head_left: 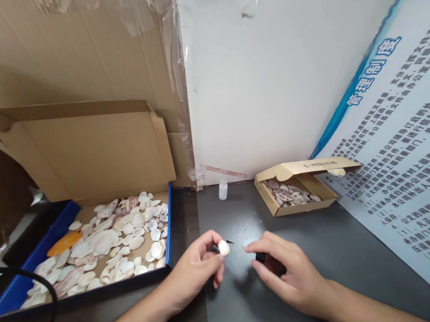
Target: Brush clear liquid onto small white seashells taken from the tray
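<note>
Pinched between the thumb and fingers of my left hand (205,260) is a small whitish seashell (224,247). A short thin dark thing (229,242) shows at the shell's right side; whether it touches the shell I cannot tell. To the right, my right hand (287,266) curls around a small dark bottle-like thing with a black cap (260,257), its thumb and index fingertips apart in front of it. Most of that thing is hidden by the fingers. A gap of bare table lies between both hands.
At left, an open blue-edged cardboard box (90,148) holds many seashells, one orange shell (63,243) among them. A small clear bottle (223,190) stands at the back near the wall. A smaller cardboard box (308,207) with shells sits at right. A black cable (51,296) crosses far left.
</note>
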The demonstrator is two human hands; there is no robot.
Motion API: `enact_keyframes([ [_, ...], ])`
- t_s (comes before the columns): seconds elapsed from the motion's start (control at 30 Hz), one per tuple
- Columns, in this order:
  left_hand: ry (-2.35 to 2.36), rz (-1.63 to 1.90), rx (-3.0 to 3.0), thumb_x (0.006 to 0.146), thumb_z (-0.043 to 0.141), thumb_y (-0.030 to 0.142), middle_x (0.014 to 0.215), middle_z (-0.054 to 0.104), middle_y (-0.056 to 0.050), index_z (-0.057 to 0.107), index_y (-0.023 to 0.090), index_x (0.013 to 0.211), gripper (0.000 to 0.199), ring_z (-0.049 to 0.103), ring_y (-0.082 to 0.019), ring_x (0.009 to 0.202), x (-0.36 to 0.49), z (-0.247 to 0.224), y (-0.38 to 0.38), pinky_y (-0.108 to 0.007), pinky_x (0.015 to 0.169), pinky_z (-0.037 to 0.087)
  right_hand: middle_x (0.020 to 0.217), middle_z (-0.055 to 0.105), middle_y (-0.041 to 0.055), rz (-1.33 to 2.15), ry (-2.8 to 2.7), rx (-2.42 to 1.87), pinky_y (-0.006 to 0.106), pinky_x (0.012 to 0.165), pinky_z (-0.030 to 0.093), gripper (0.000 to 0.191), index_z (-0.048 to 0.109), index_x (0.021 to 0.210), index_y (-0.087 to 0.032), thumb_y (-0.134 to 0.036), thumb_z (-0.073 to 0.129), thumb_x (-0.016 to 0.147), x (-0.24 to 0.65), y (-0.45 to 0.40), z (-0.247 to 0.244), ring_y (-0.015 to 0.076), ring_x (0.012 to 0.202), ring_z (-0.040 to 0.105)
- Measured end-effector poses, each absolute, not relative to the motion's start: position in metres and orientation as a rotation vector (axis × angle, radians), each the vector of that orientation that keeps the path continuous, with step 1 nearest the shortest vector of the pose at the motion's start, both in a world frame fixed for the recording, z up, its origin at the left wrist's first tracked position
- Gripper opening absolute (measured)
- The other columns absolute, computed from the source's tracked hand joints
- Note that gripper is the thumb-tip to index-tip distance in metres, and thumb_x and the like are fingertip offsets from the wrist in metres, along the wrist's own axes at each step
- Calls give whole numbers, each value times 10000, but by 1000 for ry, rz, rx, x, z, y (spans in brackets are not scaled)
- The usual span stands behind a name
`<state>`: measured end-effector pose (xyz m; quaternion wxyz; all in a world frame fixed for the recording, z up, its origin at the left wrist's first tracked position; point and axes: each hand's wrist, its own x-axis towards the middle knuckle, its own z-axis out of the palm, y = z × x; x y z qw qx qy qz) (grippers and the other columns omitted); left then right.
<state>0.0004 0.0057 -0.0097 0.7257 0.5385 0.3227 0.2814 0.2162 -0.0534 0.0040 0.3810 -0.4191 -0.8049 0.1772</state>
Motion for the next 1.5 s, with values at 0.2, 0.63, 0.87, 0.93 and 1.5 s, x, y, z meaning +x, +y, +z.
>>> enact_keyframes([
  [0.2, 704, 637, 1160, 822, 637, 348, 589, 523, 73, 464, 209, 865, 226, 443, -81, 467, 0, -10, 6, -197, 479, 388, 797, 545, 5, 482, -2083, -1097, 226, 536, 443, 182, 621, 1050, -213, -132, 532, 914, 216, -54, 3, 109, 557, 537],
  [0.63, 702, 622, 1109, 802, 638, 294, 607, 510, 75, 467, 204, 859, 202, 445, -77, 483, 0, -8, 7, -200, 483, 378, 867, 574, 34, 596, -2146, -1033, 246, 581, 463, 235, 602, 1107, -207, -136, 530, 895, 216, -58, 8, 128, 616, 559],
  [0.87, 704, 648, 1082, 788, 648, 276, 649, 513, 70, 471, 199, 838, 199, 455, -65, 473, 1, -7, 6, -200, 470, 371, 870, 577, 33, 566, -2133, -1058, 245, 586, 460, 256, 594, 1132, -216, -131, 518, 902, 217, -58, 8, 133, 632, 566],
  [0.93, 700, 645, 1085, 781, 644, 262, 646, 513, 68, 476, 195, 833, 188, 461, -65, 475, 1, -7, 6, -200, 469, 373, 877, 585, 34, 563, -2157, -1031, 248, 597, 465, 265, 592, 1136, -218, -130, 520, 897, 217, -57, 8, 134, 635, 570],
  [1.5, 741, 619, 1067, 773, 607, 264, 572, 530, 76, 458, 204, 860, 182, 462, -75, 454, 1, -6, 6, -193, 468, 374, 865, 586, 40, 553, -2186, -1068, 264, 622, 462, 233, 597, 1114, -207, -158, 505, 905, 220, -56, 11, 158, 680, 592],
])
